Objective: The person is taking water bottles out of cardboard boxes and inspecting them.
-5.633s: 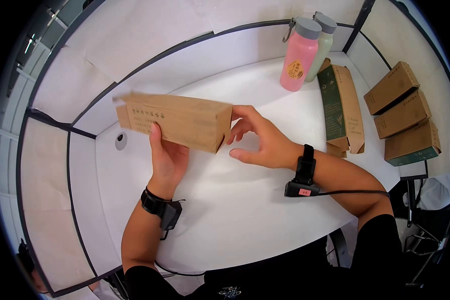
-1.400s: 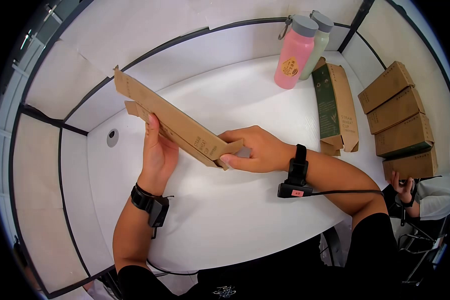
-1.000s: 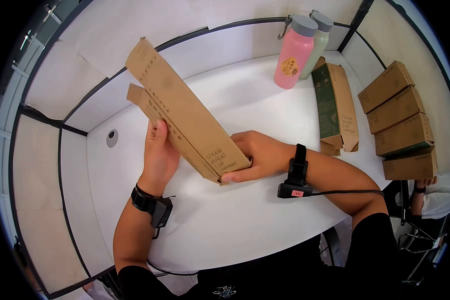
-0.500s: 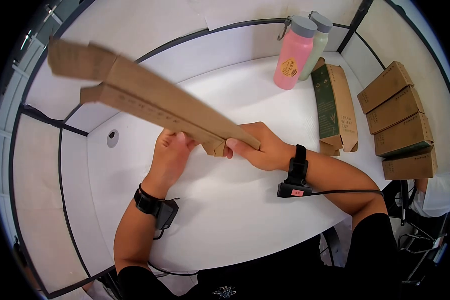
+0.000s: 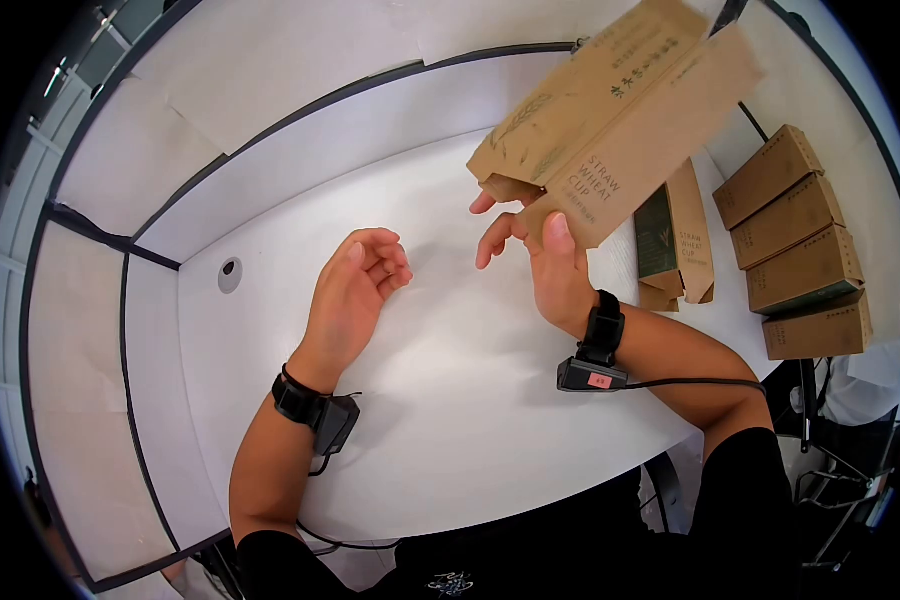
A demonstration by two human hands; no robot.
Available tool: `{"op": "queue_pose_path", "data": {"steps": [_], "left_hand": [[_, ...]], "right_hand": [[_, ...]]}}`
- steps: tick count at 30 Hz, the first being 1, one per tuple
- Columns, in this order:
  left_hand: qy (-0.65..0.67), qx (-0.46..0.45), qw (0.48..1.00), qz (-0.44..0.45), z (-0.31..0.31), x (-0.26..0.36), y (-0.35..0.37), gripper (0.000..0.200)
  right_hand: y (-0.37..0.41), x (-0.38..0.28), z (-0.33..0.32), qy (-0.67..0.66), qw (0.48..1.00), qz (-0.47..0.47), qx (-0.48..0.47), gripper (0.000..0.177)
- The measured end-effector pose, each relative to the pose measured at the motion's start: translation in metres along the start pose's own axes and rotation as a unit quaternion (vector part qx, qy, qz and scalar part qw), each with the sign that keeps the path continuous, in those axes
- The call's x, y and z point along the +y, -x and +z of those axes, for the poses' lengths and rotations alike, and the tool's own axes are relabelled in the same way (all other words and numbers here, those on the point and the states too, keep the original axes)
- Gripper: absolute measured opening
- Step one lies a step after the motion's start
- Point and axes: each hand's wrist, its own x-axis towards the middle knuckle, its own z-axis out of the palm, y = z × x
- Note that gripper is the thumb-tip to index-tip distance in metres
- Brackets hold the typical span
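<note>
A brown cardboard box point(image 5: 610, 110) printed "STRAW WHEAT CUP" is raised and tilted over the back right of the white table point(image 5: 450, 420). My right hand point(image 5: 560, 265) grips its lower end, with the thumb on the printed face and the fingers partly behind it; that end looks unfolded. My left hand point(image 5: 360, 290) is away from the box, above the middle left of the table, its fingers loosely curled and apart with nothing in them. Behind the raised box, a second brown and green box point(image 5: 685, 235) lies on the table, close to my right forearm.
Several closed brown boxes point(image 5: 795, 230) stand in a row at the right edge. A round cable hole point(image 5: 229, 275) is at the table's left. Pale partition walls point(image 5: 300, 160) surround the table. At the far right, part of another person's white clothing point(image 5: 870, 390) shows.
The held box has swung from the upper left to the upper right and turned its printed faces up. My left hand has let go of it. The bottles are now hidden behind the box.
</note>
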Motion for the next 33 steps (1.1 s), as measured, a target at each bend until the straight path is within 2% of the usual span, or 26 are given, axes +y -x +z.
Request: {"op": "queue_pose_path", "data": {"steps": [2,6,9,11,12,15,19,20,23,25,27,31,33], "left_hand": [[0.004,0.0,1.0,-0.002,0.0,0.0,0.0,0.04],[0.004,-0.002,1.0,-0.008,-0.002,0.0,0.0,0.039],[0.006,-0.007,1.0,0.0,0.0,0.001,0.001,0.039],[0.005,-0.008,1.0,0.0,-0.001,0.001,0.0,0.039],[0.004,-0.011,1.0,-0.001,-0.001,0.001,0.0,0.039],[0.0,-0.007,1.0,-0.003,-0.002,0.0,0.0,0.039],[0.006,-0.015,1.0,-0.001,-0.004,0.0,-0.001,0.039],[0.004,-0.013,1.0,0.0,-0.004,-0.001,-0.001,0.039],[0.002,-0.009,1.0,-0.004,-0.005,-0.002,-0.001,0.039],[-0.001,-0.005,1.0,-0.006,-0.004,-0.001,-0.002,0.039],[-0.002,-0.011,1.0,-0.003,-0.003,-0.001,-0.001,0.039],[-0.003,-0.007,1.0,-0.009,-0.005,-0.004,-0.003,0.042],[-0.006,-0.005,1.0,-0.001,-0.005,-0.003,-0.002,0.042]], "right_hand": [[0.0,0.005,-0.004,-0.005,0.999,-0.006,-0.031,0.058],[0.0,-0.003,0.001,0.01,1.0,0.015,-0.018,0.058],[0.001,-0.003,-0.002,0.013,0.998,-0.023,-0.048,0.059],[0.003,-0.014,-0.003,-0.047,0.998,0.005,-0.048,0.062],[0.003,-0.026,0.005,-0.069,0.997,0.03,-0.012,0.063],[-0.001,-0.044,0.0,-0.08,0.993,0.067,-0.052,0.064],[-0.009,-0.077,0.006,-0.072,0.986,0.139,-0.057,0.061],[-0.007,-0.086,-0.004,-0.138,0.971,0.186,-0.058,0.06],[0.003,-0.099,-0.035,-0.084,0.966,0.226,-0.09,0.06],[0.009,-0.103,-0.043,-0.08,0.961,0.257,-0.06,0.06],[0.022,-0.102,-0.088,-0.137,0.944,0.288,-0.079,0.059],[0.032,-0.105,-0.123,-0.186,0.931,0.313,-0.003,0.055],[0.034,-0.095,-0.13,-0.329,0.877,0.289,0.198,0.05]]}}
